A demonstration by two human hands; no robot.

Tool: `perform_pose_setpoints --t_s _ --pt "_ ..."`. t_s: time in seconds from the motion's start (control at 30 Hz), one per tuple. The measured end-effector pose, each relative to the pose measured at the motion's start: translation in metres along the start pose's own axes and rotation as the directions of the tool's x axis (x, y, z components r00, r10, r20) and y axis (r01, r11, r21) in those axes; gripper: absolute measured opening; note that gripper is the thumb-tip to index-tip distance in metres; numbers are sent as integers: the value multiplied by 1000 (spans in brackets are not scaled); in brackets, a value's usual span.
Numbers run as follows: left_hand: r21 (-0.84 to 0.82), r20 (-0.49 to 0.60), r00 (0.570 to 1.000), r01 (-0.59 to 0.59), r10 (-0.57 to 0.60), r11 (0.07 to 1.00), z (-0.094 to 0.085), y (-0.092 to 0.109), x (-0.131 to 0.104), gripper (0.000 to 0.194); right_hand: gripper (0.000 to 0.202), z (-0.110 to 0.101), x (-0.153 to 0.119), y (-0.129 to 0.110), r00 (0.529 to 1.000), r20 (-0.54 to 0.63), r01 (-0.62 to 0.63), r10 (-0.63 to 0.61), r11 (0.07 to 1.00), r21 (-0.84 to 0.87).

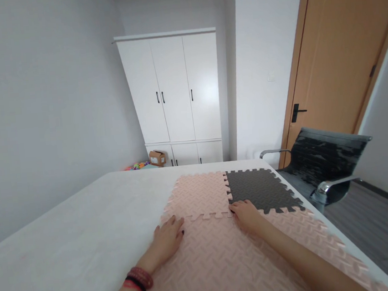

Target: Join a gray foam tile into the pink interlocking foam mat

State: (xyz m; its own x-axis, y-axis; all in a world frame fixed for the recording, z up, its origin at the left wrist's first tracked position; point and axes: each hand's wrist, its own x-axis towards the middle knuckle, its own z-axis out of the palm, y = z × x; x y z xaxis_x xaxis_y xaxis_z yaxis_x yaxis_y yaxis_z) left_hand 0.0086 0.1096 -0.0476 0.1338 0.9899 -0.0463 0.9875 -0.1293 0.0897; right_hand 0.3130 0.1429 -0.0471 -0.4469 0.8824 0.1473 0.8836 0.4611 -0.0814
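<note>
In the head view, the left hand (167, 237) lies flat, fingers spread, on the near pink foam mat (222, 261) atop the white table (85, 229). The right hand (246, 214) presses open-palmed where that mat joins the far pink mat (198, 194) and dark grey mat (258, 189).

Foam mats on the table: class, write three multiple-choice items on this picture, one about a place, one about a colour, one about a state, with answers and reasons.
1. Where does the dark grey mat lie?
A. far right of the pink mats
B. on the chair
C. under the table

2. What colour is the mat under both hands?
A. blue
B. pink
C. white

3. How are the hands?
A. gripping a box
B. lifted in the air
C. flat, palms down

Answers: 1 A, it locks into the far pink mat by the table edge. 2 B, the near pink mat is pale pink. 3 C, the left hand and right hand press the seam.
</note>
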Motion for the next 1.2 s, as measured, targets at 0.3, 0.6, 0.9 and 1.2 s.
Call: perform_pose_setpoints --t_s 0.3,0.6,0.9,1.2 --pt "-93 -55 967 -252 248 963 -8 51 -1 47 35 -3 -3 4 1000 22 3 -5 997 75" --pt "-87 -76 950 -308 302 947 -9 62 15 37 45 -8 -5 17 998 53 15 -24 985 175" --pt "-55 -43 917 -399 397 915 -27 74 21 38 52 -8 -11 21 997 71 24 -40 977 211" --pt "-44 -90 872 -485 480 873 -8 110 24 29 44 -11 1 36 994 70 62 -81 969 240"
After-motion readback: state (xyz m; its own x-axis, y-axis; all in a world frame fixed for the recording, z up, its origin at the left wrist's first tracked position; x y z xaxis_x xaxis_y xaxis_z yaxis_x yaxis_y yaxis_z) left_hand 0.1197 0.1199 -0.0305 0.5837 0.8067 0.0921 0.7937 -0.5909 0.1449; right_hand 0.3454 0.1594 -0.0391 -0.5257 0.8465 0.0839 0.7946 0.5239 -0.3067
